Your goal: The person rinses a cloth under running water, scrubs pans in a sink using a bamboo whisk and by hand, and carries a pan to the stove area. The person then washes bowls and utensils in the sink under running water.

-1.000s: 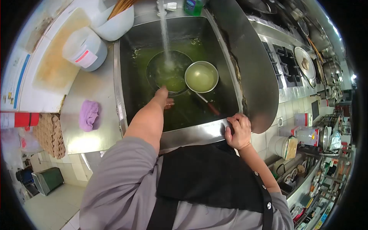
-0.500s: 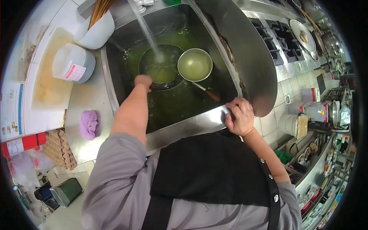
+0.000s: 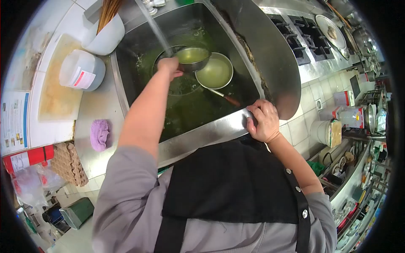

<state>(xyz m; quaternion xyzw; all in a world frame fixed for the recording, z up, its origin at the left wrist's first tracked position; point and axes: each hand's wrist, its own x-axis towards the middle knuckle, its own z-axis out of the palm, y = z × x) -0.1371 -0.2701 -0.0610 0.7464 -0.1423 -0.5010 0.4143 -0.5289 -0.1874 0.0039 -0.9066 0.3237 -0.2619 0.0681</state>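
Note:
My left hand (image 3: 168,66) is closed on the near-left edge of a round metal bowl (image 3: 196,66), lifted above the water and holding greenish liquid. Whether it has a handle is hidden by my fingers. Just right of it, and partly behind it, a metal saucepan (image 3: 215,76) with a wooden-ended handle sits in the water, full of cloudy liquid. A dark round rim (image 3: 158,57) shows behind my left hand, partly covered. My right hand (image 3: 265,120) is wrapped over the front right corner of the steel sink (image 3: 202,135).
Water (image 3: 154,25) runs from the tap into the greenish sink. On the left stand a white tub (image 3: 82,69), a white container of sticks (image 3: 103,37) and a purple cloth (image 3: 100,135). A curved metal panel (image 3: 270,55) separates the sink from the stove (image 3: 303,36).
My left hand has risen from low in the sink and moved up and slightly right, lifting the metal bowl of liquid toward the saucepan. My right hand stays on the sink corner.

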